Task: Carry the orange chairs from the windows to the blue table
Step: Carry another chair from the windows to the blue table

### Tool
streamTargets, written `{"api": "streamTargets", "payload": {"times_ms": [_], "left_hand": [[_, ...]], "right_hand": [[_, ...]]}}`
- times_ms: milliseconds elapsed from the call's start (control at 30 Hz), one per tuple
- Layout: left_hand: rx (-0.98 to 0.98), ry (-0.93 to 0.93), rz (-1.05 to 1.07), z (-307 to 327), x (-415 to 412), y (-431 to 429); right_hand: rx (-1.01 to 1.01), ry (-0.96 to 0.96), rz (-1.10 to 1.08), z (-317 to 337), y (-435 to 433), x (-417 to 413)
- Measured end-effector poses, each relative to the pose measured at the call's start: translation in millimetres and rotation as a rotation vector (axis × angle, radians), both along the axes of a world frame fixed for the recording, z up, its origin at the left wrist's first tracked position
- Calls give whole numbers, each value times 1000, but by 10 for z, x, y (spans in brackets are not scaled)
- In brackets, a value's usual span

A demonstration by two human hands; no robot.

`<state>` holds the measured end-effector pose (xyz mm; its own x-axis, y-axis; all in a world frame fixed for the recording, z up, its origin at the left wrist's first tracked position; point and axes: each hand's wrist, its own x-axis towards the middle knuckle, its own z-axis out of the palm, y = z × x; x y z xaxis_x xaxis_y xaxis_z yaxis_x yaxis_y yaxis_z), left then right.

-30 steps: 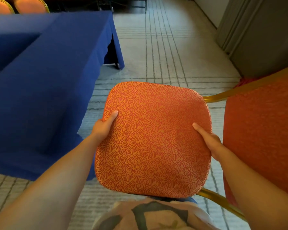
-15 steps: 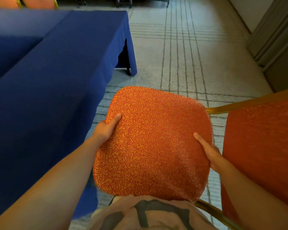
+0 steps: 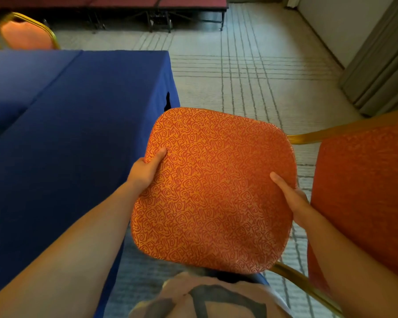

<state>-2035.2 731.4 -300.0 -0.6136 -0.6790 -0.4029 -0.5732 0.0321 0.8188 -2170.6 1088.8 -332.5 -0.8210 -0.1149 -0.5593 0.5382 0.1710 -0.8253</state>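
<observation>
I carry an orange chair [image 3: 214, 189] with a swirl-patterned seat and a gold frame, held in front of my body, its backrest at the right edge of view. My left hand [image 3: 145, 171] grips the seat's left edge, thumb on top. On the seat's right edge, my right hand [image 3: 290, 198] grips with its thumb on the fabric. The blue table [image 3: 67, 134], covered by a blue cloth, fills the left; the seat's left edge overlaps the table's right side in view.
Two more orange chairs [image 3: 25, 34] stand behind the table's far side. Striped carpet [image 3: 251, 72] stretches ahead and to the right. Dark red platforms [image 3: 161, 3] line the far end, and a grey door or panel [image 3: 381, 65] stands at the right.
The view has advanced alongside the table: its far corner and the far chairs show lower in frame. The chair seat has shifted right with both hands' grips unchanged.
</observation>
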Motion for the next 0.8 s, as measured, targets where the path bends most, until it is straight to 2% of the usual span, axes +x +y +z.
{"api": "streamTargets", "payload": {"times_ms": [233,467,800], "left_hand": [[63,-5,27,-286,-1262,-565],[90,1,107,-299,-2609,-1125],[108,-65,189,-594,-3729,-1805]], "right_hand": [[36,-14,13,-181,-634,-1437],[60,-12,85,-171,-1352,-3096],[120,-88,88,-600,-2141,-4362]]}}
